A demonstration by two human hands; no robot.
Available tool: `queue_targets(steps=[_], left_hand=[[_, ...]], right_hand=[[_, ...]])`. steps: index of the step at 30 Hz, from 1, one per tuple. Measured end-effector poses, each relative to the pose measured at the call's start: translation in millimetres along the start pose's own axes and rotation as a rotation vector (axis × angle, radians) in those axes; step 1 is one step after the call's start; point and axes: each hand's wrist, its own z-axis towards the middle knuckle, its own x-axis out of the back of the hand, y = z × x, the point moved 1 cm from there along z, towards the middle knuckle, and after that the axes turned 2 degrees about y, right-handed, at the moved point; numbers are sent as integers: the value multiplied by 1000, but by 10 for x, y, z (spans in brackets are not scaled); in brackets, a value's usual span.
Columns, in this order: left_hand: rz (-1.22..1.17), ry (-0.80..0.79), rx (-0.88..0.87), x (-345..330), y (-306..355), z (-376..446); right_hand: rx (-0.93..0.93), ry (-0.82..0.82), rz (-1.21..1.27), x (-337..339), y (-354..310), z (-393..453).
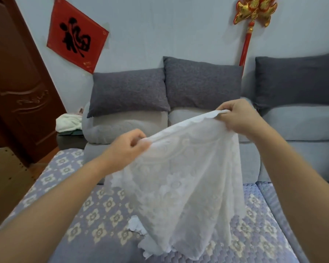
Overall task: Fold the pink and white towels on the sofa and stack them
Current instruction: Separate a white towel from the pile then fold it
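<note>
Head view: left hand (pixel 128 147) and right hand (pixel 235 114) are pinching the white towel (pixel 179 177) by its top edge; levelling both corners should be squaring the fold.

- Soft, even indoor light, moderately bright, no hard shadows.
- No glare.
- Strong wide-angle bending at edges; door (pixel 17 82) leaning.
- Slight overall softness, motion-smeared white towel (pixel 182 179) pattern.
</note>
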Motion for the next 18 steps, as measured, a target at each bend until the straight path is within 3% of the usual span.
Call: queue_targets(steps=[2, 4, 6, 8, 11, 15, 16, 18], left_hand=[[264, -177, 6, 18, -48, -37], [323, -66, 46, 115, -208, -20], [297, 147, 89, 279, -440, -7], [237, 320, 165, 425, -685, -43], [269, 447, 360, 451, -1150, -251], [508, 271, 513, 136, -1873, -745], [548, 199, 534, 10, -2037, -895], [566, 62, 603, -250, -2332, -1251]], right_hand=[[26, 171, -56, 19, 89, 19], [42, 273, -17, 42, 173, 11], [103, 242, -39, 7, 276, -1], [160, 12, -51, -97, 363, -97], [86, -484, -16, -390, 556, -540], [-268, -825, 347, -681, 1078, -1142], [-316, -901, 316, -781, 1271, -1241], [-301, -1085, -52, -1076, 1641, -1522]])
